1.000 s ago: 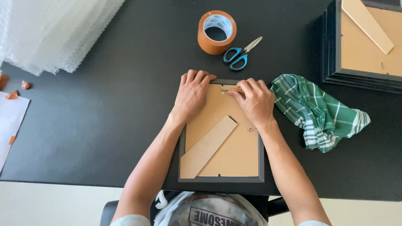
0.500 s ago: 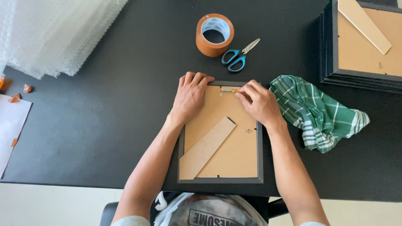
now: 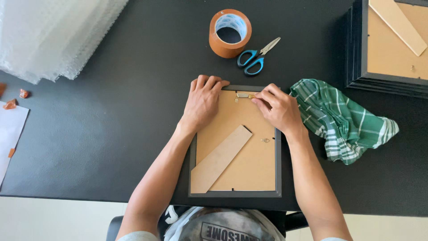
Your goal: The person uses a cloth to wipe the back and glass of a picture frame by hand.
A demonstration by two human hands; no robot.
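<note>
**Fingertips on the frame's top clip**

The picture frame (image 3: pixel 235 143) lies face down, long axis twelve to six. The right hand (image 3: pixel 277 110) pinches the small metal clip (image 3: pixel 244 95) at its twelve o'clock edge. The left hand (image 3: pixel 203 100) presses flat, fingers spread, at eleven, holding nothing. No container appears.

A black worktop (image 3: pixel 111 134) carries everything. At its near edge, face down, lies a black picture frame (image 3: pixel 235 194) with its brown backing up. Beyond it sits a roll of brown tape (image 3: pixel 229 33), and just beside the roll, blue-handled scissors (image 3: pixel 256 56). Right of the frame, a crumpled green checked cloth (image 3: pixel 343 120). Far right corner, a stack of black frames (image 3: pixel 383 85). Far left, a heap of clear bubble wrap (image 3: pixel 53 35); below it, white paper (image 3: pixel 11 129) at the left edge and small orange scraps (image 3: pixel 23 93).
</note>
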